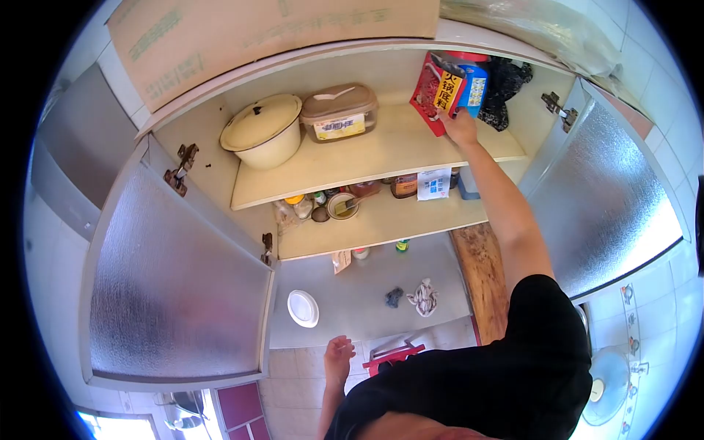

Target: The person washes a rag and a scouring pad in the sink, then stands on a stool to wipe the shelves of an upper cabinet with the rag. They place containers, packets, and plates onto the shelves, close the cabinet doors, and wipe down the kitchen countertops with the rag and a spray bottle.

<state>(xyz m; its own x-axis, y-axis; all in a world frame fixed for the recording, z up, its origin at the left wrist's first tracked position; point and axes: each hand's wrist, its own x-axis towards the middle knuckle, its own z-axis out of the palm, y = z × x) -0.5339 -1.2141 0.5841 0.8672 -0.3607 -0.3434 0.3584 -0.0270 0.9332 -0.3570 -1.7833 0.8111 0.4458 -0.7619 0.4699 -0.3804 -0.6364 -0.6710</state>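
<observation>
My right hand (460, 127) reaches up to the top shelf of an open wall cabinet and grips the lower edge of a red hotpot base packet (429, 95) with black lettering on a yellow panel. The packet stands tilted in front of a blue container with a red lid (475, 82). To the right of these is a crumpled black plastic bag (506, 92). My left hand (339, 357) hangs low, in front of the counter edge, with loosely bent fingers and nothing visible in it. A white plate or lid (303, 309) on the counter is nearest to it.
A cream lidded pot (268, 136) and a brown plastic tub (339, 114) share the top shelf (352, 165). Jars and a bowl (343, 206) stand on the lower shelf. Frosted doors (176, 271) swing out on both sides. Cloths (423, 297) lie on the counter; a cardboard box (271, 37) sits above.
</observation>
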